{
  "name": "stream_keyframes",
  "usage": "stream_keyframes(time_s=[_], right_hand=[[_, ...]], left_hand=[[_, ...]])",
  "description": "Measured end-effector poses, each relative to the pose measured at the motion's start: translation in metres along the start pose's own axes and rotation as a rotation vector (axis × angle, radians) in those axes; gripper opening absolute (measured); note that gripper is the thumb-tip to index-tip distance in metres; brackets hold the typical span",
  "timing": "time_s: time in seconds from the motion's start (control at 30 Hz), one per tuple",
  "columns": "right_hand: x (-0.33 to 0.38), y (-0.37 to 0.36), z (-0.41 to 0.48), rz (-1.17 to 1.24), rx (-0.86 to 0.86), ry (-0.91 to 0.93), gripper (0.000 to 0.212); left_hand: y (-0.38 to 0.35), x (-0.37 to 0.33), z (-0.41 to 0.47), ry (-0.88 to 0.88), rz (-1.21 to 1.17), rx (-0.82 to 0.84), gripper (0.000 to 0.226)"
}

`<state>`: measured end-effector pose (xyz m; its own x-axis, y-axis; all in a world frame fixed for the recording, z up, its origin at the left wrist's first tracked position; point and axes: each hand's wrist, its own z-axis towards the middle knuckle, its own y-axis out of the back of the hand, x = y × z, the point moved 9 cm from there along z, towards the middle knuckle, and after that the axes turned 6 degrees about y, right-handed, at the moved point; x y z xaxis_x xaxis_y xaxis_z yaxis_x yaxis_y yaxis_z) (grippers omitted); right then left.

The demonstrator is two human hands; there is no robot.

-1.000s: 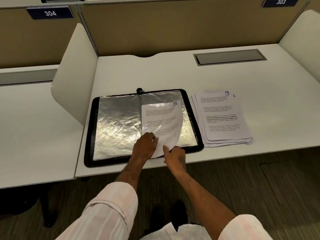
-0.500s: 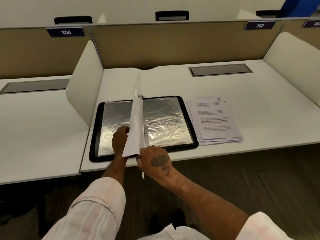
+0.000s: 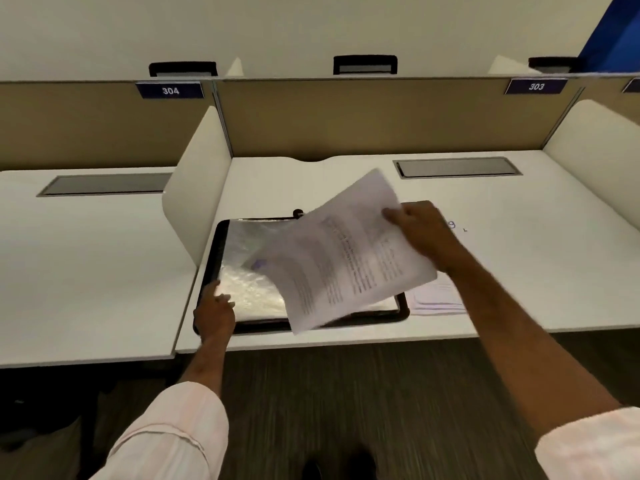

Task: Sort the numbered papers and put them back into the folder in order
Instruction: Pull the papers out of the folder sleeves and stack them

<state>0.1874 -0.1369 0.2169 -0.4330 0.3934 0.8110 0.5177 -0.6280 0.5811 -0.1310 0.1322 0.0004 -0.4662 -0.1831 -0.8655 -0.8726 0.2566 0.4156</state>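
A person's two bare arms reached over a white study desk [image 3: 519, 271] on which an open black-rimmed folder with shiny clear plastic sleeves [image 3: 221, 251] lay flat. The right hand [image 3: 420, 230] gripped a white printed sheet of paper [image 3: 346, 268] by its far right edge, fingers curled round it, and held it in the air above the folder's right-hand sleeve, hiding most of that sleeve. The sheet's long axis ran from near left to far right, crosswise to the sleeves, with a blurred purple mark at its left end. The left hand [image 3: 214, 311] rested on the folder's near left corner, fingers fairly straight, apparently pressing it down and gripping nothing. A stack of white numbered papers [image 3: 436, 299] lay on the desk just beside the folder's right edge, partly under the right forearm, with a handwritten nine showing. The right hand was nearer that stack, the left nearer the uncovered left sleeve; the sheet would likely need turning lengthwise before entering either sleeve.
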Motion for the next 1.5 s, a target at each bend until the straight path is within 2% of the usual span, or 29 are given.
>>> stream_keyframes(time_s=[0.1, 0.23, 0.27, 0.37, 0.5, 0.6, 0.67, 0.7, 0.77, 0.8, 0.83, 0.87, 0.9, 0.93, 0.97, 1.0, 1.07, 1.13, 1.17, 1.23, 1.3, 1.33, 1.4, 1.43, 1.5], right_hand=[[-0.081, 0.034, 0.015, 0.388, -0.239, -0.244, 0.021], [-0.182, 0.042, 0.013, 0.797, -0.445, -0.437, 0.007], [-0.202, 0.039, 0.009, 0.831, -0.476, -0.494, 0.015], [-0.245, 0.037, -0.002, 0.778, -0.51, -0.613, 0.041], [-0.289, 0.016, -0.013, 0.762, -0.444, -0.721, 0.05], [-0.332, 0.005, -0.015, 0.524, -0.401, -0.85, 0.098], [-0.361, -0.001, -0.024, 0.444, -0.472, -0.876, 0.089], [-0.37, 0.0, -0.025, 0.508, -0.509, -0.897, 0.084], [-0.361, -0.01, -0.03, 0.56, -0.52, -0.96, 0.083], [-0.373, -0.018, -0.031, 0.567, -0.468, -0.988, 0.075], [-0.379, -0.018, -0.031, 0.605, -0.505, -0.964, 0.068], [-0.39, -0.021, -0.029, 0.566, -0.468, -0.954, 0.067], [-0.391, -0.021, -0.03, 0.599, -0.503, -0.943, 0.068], [-0.378, -0.024, -0.041, 0.774, -0.631, -0.969, 0.065], [-0.364, -0.027, -0.052, 0.81, -0.677, -1.021, 0.057], [-0.351, -0.026, -0.059, 0.738, -0.671, -1.045, 0.05], [-0.332, -0.018, -0.076, 0.491, -0.71, -1.108, 0.049], [-0.301, -0.013, -0.086, 0.142, -0.728, -1.132, 0.049], [-0.276, -0.018, -0.079, 0.006, -0.683, -1.03, 0.043], [-0.235, -0.054, -0.047, -0.212, -0.43, -0.67, 0.034], [-0.201, -0.11, -0.029, -0.359, -0.156, -0.344, 0.041], [-0.189, -0.138, -0.029, -0.458, -0.003, -0.246, 0.047], [-0.183, -0.182, -0.032, -0.631, 0.267, -0.175, 0.055], [-0.186, -0.196, -0.038, -0.676, 0.362, -0.207, 0.055], [-0.192, -0.209, -0.048, -0.7, 0.457, -0.286, 0.055]], left_hand=[[0.003, 0.009, 0.009, 0.037, 0.04, 0.007, 0.028], [0.009, 0.011, 0.014, 0.088, 0.106, -0.043, 0.033], [0.008, 0.012, 0.015, 0.094, 0.117, -0.045, 0.032], [0.002, 0.017, 0.022, 0.128, 0.166, -0.035, 0.017], [-0.01, 0.024, 0.027, 0.14, 0.329, -0.001, 0.04], [-0.017, 0.03, 0.033, 0.114, 0.388, 0.003, 0.028], [-0.019, 0.033, 0.037, 0.093, 0.403, 0.001, 0.018], [-0.021, 0.034, 0.038, 0.078, 0.417, 0.001, 0.016], [-0.023, 0.033, 0.039, 0.036, 0.445, -0.008, 0.019], [-0.022, 0.034, 0.04, 0.032, 0.439, -0.014, 0.019], [-0.022, 0.034, 0.039, 0.039, 0.429, -0.017, 0.016], [-0.021, 0.035, 0.039, 0.047, 0.422, -0.017, 0.012], [-0.02, 0.036, 0.039, 0.059, 0.419, -0.014, 0.01], [-0.018, 0.037, 0.039, 0.071, 0.417, -0.022, 0.013], [-0.016, 0.037, 0.038, 0.065, 0.43, -0.043, 0.02], [-0.014, 0.035, 0.037, 0.039, 0.466, -0.077, 0.028], [-0.021, 0.02, 0.03, -0.078, 0.53, -0.13, 0.041], [-0.047, -0.003, 0.016, -0.283, 0.575, -0.076, 0.047], [-0.064, -0.016, 0.007, -0.363, 0.605, -0.024, 0.047], [-0.101, -0.028, -0.007, -0.477, 0.654, 0.111, 0.046], [-0.138, -0.035, -0.023, -0.555, 0.691, 0.287, 0.048], [-0.156, -0.036, -0.032, -0.597, 0.709, 0.376, 0.049], [-0.187, -0.036, -0.051, -0.637, 0.777, 0.543, 0.052], [-0.198, -0.032, -0.058, -0.635, 0.827, 0.61, 0.055], [-0.213, -0.022, -0.065, -0.616, 0.922, 0.672, 0.061]])
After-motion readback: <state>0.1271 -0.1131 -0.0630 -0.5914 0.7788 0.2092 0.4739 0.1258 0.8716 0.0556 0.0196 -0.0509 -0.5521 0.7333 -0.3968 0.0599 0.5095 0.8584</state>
